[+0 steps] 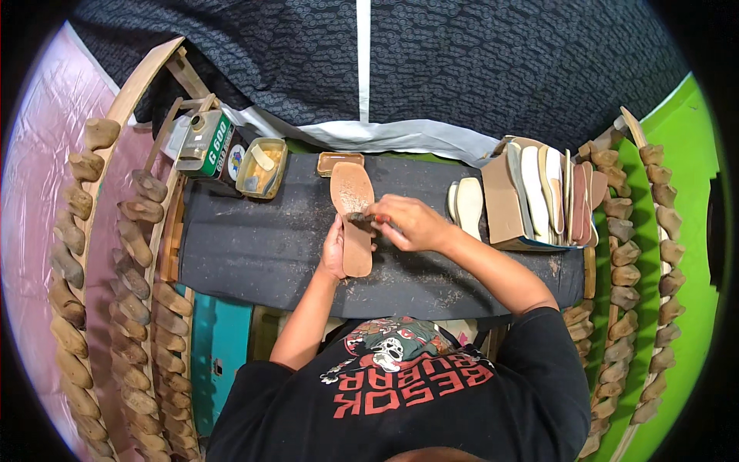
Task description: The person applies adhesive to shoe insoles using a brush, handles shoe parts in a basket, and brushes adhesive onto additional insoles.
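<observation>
A tan shoe sole (356, 258) stands out over the dark worktable, its wider end pointing away from me and sprinkled with pale shavings. My left hand (333, 250) grips its narrower part from the left, fingers wrapped underneath. Closed around a small tool (379, 219) with a red handle and a dark end, my right hand (412, 223) holds that dark end against the middle of the sole. The fingers partly cover the tool, so its exact kind cannot be made out.
Shavings litter the dark-covered table (254, 254). A cardboard box (500, 202) of soles stands right, with pale soles (467, 204) beside it. Back left are a metal can (206, 146) and a tub (262, 168); a shallow box (339, 163) sits behind. Racks of wooden shoe lasts (132, 273) flank me.
</observation>
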`<state>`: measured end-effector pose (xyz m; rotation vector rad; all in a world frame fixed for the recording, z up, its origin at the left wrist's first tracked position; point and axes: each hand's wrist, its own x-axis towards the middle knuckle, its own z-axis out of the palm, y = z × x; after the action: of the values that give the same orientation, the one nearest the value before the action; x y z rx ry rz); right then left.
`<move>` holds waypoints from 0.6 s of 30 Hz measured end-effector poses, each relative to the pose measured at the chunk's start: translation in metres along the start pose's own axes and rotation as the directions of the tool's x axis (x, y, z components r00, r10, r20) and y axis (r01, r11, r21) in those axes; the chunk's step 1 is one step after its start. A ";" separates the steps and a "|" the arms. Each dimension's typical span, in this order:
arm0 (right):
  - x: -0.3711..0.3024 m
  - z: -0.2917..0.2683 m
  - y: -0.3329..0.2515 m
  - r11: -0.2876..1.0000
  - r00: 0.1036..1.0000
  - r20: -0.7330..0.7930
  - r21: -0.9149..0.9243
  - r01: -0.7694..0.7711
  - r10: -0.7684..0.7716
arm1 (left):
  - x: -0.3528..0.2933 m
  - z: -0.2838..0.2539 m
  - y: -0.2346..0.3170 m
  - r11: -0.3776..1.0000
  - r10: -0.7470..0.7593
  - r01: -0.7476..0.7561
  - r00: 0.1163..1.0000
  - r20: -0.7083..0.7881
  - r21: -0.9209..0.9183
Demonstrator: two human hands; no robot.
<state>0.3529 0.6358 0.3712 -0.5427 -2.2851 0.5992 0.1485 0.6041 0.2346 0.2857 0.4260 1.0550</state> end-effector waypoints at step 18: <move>0.050 0.051 0.149 0.857 0.865 -0.116 -0.124 -0.500 0.488 | -0.026 -0.031 0.036 0.982 0.191 -0.191 0.981 0.035 -0.012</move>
<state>0.3135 0.7695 0.2815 -1.2325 -2.1233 0.6333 0.0951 0.5984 0.2273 0.3425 0.3662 1.2374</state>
